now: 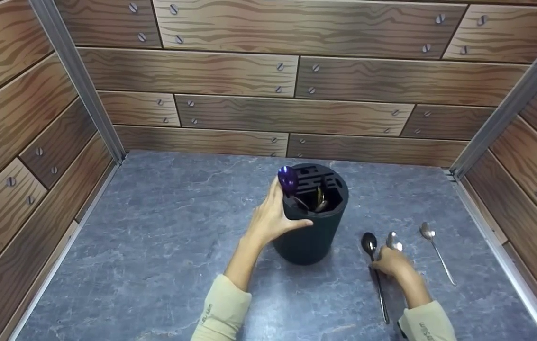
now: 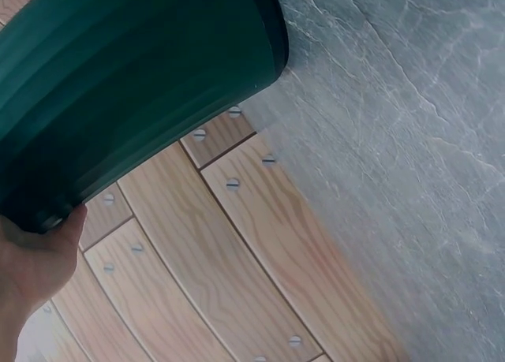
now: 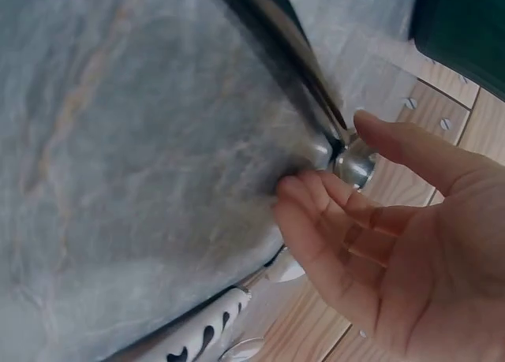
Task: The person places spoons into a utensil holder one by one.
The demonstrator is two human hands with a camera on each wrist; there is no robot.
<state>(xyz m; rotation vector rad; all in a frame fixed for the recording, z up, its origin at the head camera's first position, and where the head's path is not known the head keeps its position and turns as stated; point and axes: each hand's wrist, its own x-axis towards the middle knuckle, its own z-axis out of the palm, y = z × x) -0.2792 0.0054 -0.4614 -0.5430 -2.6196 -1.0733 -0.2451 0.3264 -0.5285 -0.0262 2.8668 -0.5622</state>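
Note:
A dark green utensil holder with a slotted black top stands upright on the table. My left hand grips its left side near the rim, thumb across the front. Beside those fingertips a purple spoon leans in the holder, and a gold-coloured utensil stands inside. To the right lies a dark spoon; my right hand is at its handle, thumb and fingers apart around its neck in the right wrist view. Just past this hand is a silver spoon, its handle hidden in the head view.
Another silver spoon lies farther right. A patterned white handle shows low in the right wrist view. Wood-plank panels enclose the grey marbled table, with metal rails at the corners.

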